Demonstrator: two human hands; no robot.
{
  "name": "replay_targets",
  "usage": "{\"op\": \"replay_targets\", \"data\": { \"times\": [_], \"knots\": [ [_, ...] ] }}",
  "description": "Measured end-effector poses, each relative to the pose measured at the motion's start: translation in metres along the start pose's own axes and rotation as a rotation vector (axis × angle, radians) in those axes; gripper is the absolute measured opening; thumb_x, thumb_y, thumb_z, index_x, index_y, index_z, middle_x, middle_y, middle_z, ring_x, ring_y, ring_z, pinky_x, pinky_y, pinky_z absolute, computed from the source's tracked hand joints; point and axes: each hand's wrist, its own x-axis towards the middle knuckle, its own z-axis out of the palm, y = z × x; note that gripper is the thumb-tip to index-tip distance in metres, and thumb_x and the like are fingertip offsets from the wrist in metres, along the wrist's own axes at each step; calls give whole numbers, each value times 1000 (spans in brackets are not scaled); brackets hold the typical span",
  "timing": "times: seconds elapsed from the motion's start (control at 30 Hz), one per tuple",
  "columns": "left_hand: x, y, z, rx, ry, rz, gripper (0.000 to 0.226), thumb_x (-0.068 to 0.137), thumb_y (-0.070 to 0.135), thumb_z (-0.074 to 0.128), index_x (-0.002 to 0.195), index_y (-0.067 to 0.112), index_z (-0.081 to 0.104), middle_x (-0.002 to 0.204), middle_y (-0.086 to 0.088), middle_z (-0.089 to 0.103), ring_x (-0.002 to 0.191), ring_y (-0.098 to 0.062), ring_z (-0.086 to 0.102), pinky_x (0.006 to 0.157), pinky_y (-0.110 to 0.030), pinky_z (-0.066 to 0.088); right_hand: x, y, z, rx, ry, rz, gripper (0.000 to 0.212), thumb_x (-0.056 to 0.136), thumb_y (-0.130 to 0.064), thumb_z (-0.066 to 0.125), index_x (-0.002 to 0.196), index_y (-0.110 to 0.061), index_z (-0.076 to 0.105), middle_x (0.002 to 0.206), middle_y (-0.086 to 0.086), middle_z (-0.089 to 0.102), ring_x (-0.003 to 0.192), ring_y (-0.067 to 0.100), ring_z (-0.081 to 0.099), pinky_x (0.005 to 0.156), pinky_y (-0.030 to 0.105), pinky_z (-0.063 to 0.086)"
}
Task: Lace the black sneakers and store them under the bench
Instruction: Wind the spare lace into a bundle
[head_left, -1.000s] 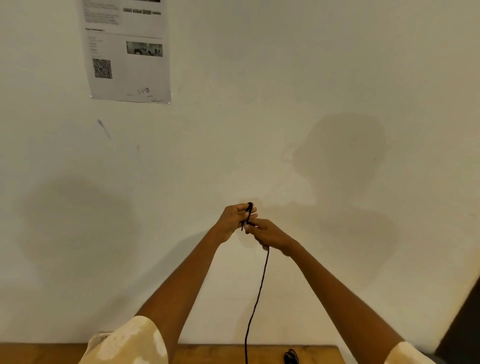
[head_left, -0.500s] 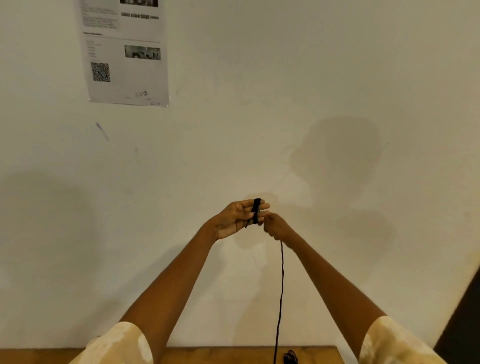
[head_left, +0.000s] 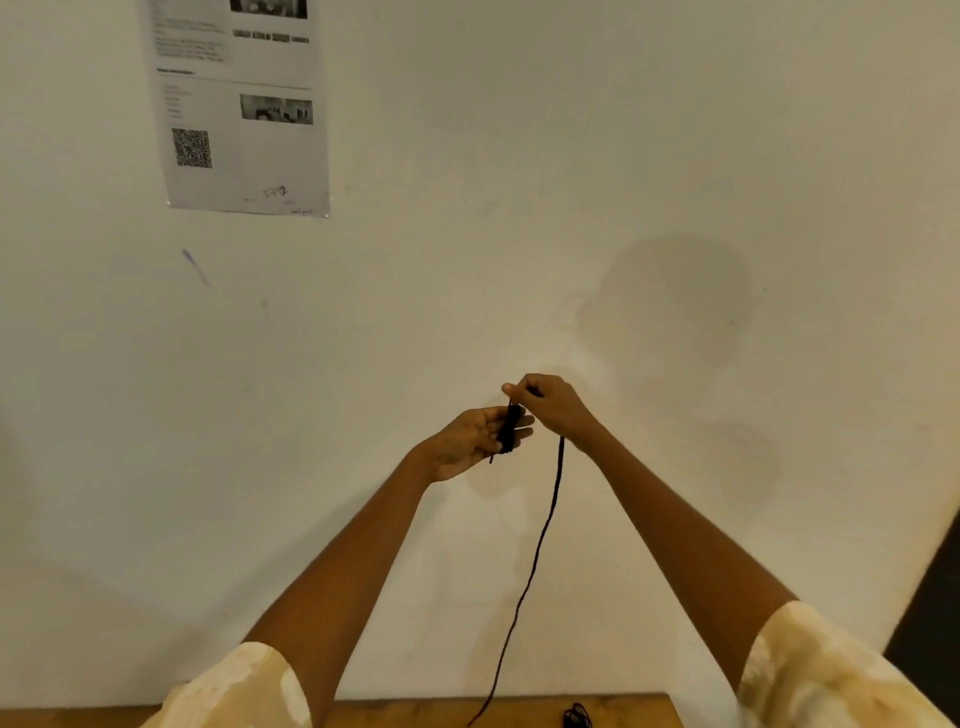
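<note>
Against the wall (head_left: 571, 156), above the counter (head_left: 415, 714): left hand (head_left: 470, 441) flat-fingered with lace (head_left: 540, 545) coiled round them, right hand (head_left: 553, 408) pinching the strand, sneakers unseen; slack pinch, likely slipped coils and tangling.

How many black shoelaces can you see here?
2. One long black shoelace is wound around the left hand's fingers, pinched by the right hand, trailing down. A small bundled black lace lies on the wooden surface. Others may be hidden.
</note>
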Motion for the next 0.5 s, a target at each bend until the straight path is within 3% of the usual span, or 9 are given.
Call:
{"op": "replay_targets", "data": {
  "times": [0.13, 0.23, 0.37, 0.43, 0.5],
  "knots": [
    [-10, 10, 0, -36, -165, -8, 61, 83, -27, 29, 132, 7, 47, 129, -7, 60, 121, -24, 56, 99, -31, 48, 8, 7, -2, 63, 98, 46, 41, 91, -39, 59, 60, -18, 44, 61, -4, 44, 57, 9, 40, 57, 22, 32],
    [-13, 13, -2, -212, -126, 71, 63, 81, -29, 25, 132, 2, 47, 130, -12, 58, 124, -28, 53, 100, -33, 48, -2, 25, 16, 161, 96, 156, 31, 94, -24, 53, 65, -17, 48, 61, -2, 44, 56, 11, 39, 51, 22, 31],
    [-5, 9, -11, -336, 76, 126, 67, 78, -32, 19, 133, -1, 43, 140, -17, 48, 130, -29, 46, 106, -35, 41, -33, 41, 53, 168, -164, 241, 31, 102, -32, 38, 91, -16, 63, 64, -3, 43, 52, 9, 35, 43, 17, 28],
    [0, 5, -14, -288, 167, 113, 69, 78, -32, 19, 137, -2, 39, 143, -18, 44, 131, -29, 45, 106, -35, 38, -41, 37, 62, 138, -330, 239, 32, 102, -35, 34, 103, -16, 60, 67, -3, 42, 54, 8, 34, 45, 16, 27],
    [1, 0, -18, -166, 220, 72, 71, 78, -31, 20, 140, -2, 36, 143, -17, 45, 130, -27, 45, 104, -32, 40, -42, 27, 60, 37, -386, 186, 27, 101, -37, 38, 104, -17, 56, 70, -7, 44, 56, 5, 37, 48, 15, 29]
  ]
}}
